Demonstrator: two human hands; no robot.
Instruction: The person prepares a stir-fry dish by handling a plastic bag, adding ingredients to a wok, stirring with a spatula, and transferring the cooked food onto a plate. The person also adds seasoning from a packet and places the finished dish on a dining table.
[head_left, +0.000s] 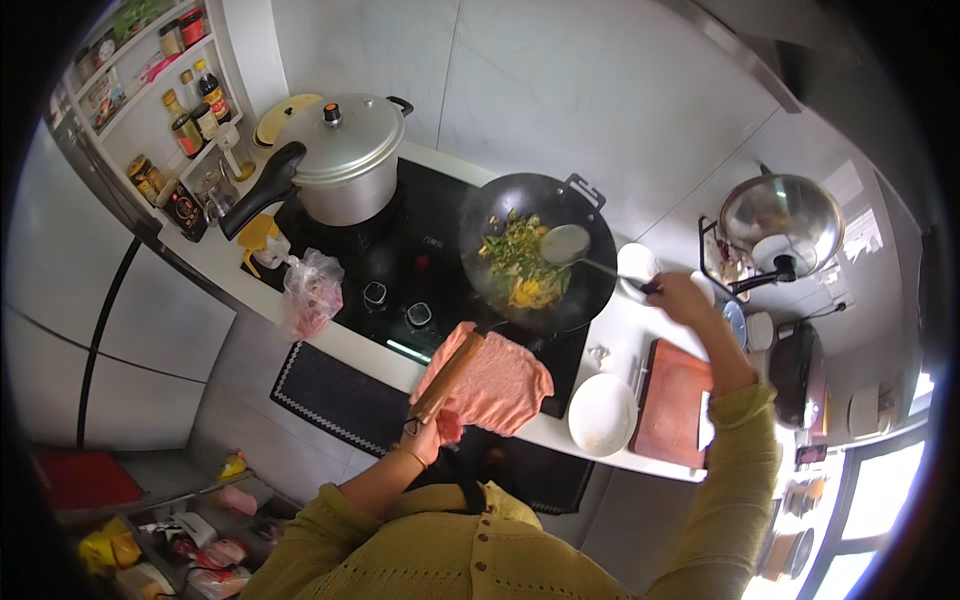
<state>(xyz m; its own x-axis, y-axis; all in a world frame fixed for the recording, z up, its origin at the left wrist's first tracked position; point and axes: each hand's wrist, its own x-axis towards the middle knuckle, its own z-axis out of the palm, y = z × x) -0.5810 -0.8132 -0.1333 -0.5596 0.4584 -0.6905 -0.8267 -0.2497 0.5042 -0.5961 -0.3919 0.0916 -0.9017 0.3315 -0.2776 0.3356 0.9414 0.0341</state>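
Observation:
A black wok (480, 225) stands on the right part of the dark cooktop (442, 202), with chopped greens and yellow pieces (525, 259) in it. My right hand (679, 298) grips the dark handle of a metal ladle (565, 245), whose bowl is inside the wok over the food's right edge. My left hand (427, 439) is at the near end of the wok's wooden handle (450, 377); how its fingers close round the handle is partly hidden. Under that handle a pink cloth (510, 384) lies over the counter's front edge and the cooktop.
A pressure cooker (349, 169) stands at the cooktop's left, near a knotted plastic bag (313, 289). Right of the cooktop are a white bowl (602, 415) and a wooden cutting board (670, 405). A steel pan (781, 217) is at the right wall. Bottles (211, 91) fill the left shelves.

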